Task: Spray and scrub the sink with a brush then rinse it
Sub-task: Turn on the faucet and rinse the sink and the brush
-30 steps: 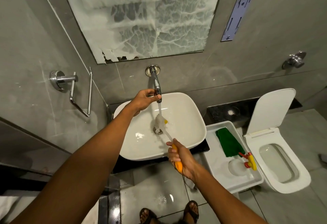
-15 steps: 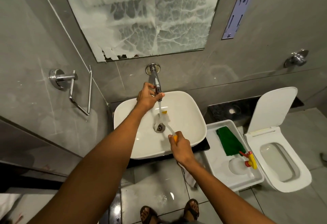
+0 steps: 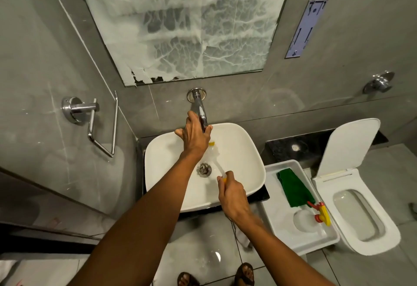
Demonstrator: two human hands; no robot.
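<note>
Left hand (image 3: 194, 134) is up on the tap (image 3: 200, 112), fingers wrapped around the spout end, thumb splayed out to the left. Right hand (image 3: 232, 197) is closed around the brush (image 3: 217, 164) handle, a sliver of orange grip peeking out above the knuckles. The pale neck of the brush runs up and left from that fist, across the sink (image 3: 239, 150), passing just right of the drain (image 3: 204, 169). The brush head sits below the spout, mostly hidden behind the left wrist, with a yellow tip showing beside it. Whether water is running there, I cannot tell; the hand covers the outlet.

The sink is a white rounded basin on a dark counter, directly under the wall tap and the frosted mirror (image 3: 180, 24). To its right, a white tray (image 3: 275, 213) holds a green cloth (image 3: 293, 188) and a spray bottle (image 3: 316, 215) with a red-and-yellow trigger. Beyond that, the toilet (image 3: 361, 206), lid up. A chrome holder (image 3: 94, 121) hangs on the left wall.
</note>
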